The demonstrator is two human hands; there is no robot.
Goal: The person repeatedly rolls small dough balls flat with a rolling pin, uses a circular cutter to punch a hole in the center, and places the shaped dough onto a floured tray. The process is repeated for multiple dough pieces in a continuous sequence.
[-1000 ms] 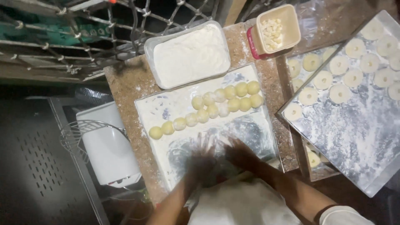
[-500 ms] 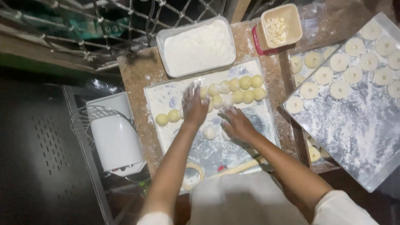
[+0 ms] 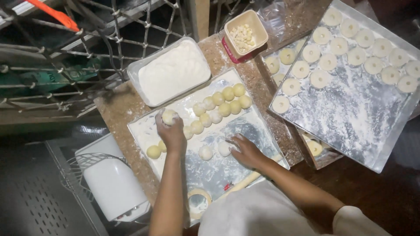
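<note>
On the speckled brown stone bench (image 3: 122,109) lies a floured metal tray (image 3: 218,170); left hand (image 3: 171,131) grips a pale dough ball (image 3: 168,116) (ten o'clock), right hand (image 3: 245,150) presses flat, open.

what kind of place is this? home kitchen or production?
Probably a small bakery or pastry prep station. A floured metal tray holds rows of pale yellow dough balls, a second large floured tray carries ring-shaped dough pieces, and a rectangular tub of white flour sits alongside.
</note>
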